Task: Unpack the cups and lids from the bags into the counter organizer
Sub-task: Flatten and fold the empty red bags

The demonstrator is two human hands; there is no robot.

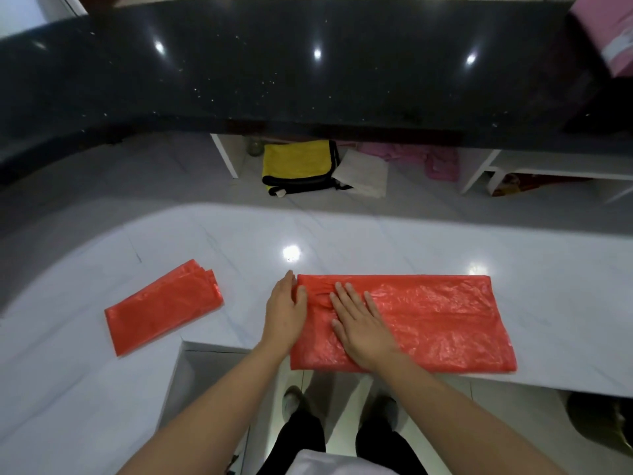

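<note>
Head view, left to right. Folded bag (pixel 163 307): red plastic, flattened into a compact oblong, lying alone on the white counter (pixel 376 241), well apart from both hands. Left hand (pixel 286 311): resting at the left end of the flat bag (pixel 428 320), thumb on the red film and fingers loosely extended along its edge; whether it pinches the plastic or only steadies it cannot be told. Right hand (pixel 359 320): palm down, fingers straight and slightly spread, pressing the bag onto the counter near its gathered handles; it holds nothing. Flat bag: spread wide, close to the counter's near edge, smoothed but not yet folded down.

Count: two red bags, one folded and one spread; two hands; no cups, no lids and no organizer in view. On the lower shelf beyond the counter lie one yellow cloth (pixel 296 161), one white cloth (pixel 363 173) and some pink material (pixel 442 162); its number of pieces cannot be told.

Progress, as a judgement: both bags look empty, so the unpacking itself is probably finished, though the cups and lids cannot be checked here. What seems left is tidying, namely folding the second bag to match the first
</note>
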